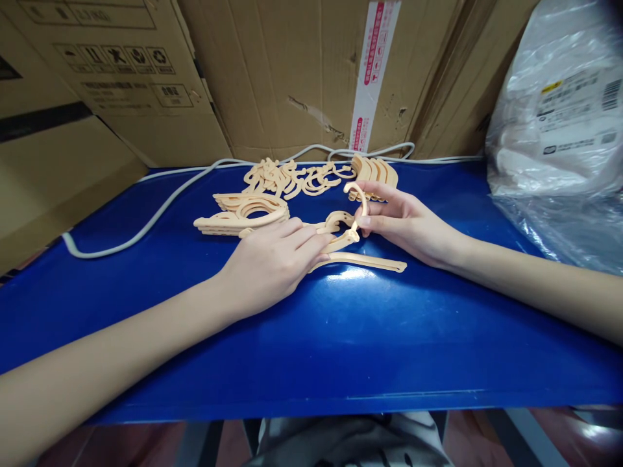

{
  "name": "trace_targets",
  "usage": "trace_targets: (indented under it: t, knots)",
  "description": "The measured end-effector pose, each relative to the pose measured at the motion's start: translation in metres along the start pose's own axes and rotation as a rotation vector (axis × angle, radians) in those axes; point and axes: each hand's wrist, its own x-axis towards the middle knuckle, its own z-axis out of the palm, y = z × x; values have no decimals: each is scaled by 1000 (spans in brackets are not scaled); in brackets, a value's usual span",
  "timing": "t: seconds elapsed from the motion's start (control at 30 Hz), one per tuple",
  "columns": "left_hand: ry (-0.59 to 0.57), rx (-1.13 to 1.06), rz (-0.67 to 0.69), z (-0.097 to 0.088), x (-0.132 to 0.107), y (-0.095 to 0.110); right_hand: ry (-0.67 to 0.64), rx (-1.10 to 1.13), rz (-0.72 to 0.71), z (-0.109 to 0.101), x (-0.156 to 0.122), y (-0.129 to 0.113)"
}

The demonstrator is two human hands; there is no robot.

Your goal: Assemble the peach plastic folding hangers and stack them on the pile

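My left hand [277,259] is closed over a beige plastic hanger body [343,242], pressing it down near the table; its palm and the part under it are hidden. Pinched in the fingers of my right hand [409,220] is a beige curved hanger hook [363,202], its lower end meeting the end of the hanger body. A long slim hanger arm [372,261] sticks out to the right below my left fingers. Just beyond my left hand lies a stack of folded hanger parts [226,224] with a round opening.
A heap of loose hooks [272,176] and a stack of curved hanger arms [377,172] lie at the back of the blue table [379,350]. A white cable [160,224] runs behind them. Cardboard boxes [272,78] wall the back and left; a clear plastic bag [549,130] stands right.
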Motion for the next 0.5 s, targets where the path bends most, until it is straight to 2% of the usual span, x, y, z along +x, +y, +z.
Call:
trace_targets:
  t: [0.37,0.5]
  knots:
    - [-66,-64,-53,3,-2,1,14,-160,-86,2,-2,-2]
    - [-50,-50,-69,4,-3,3,14,-230,-103,2,-3,-3]
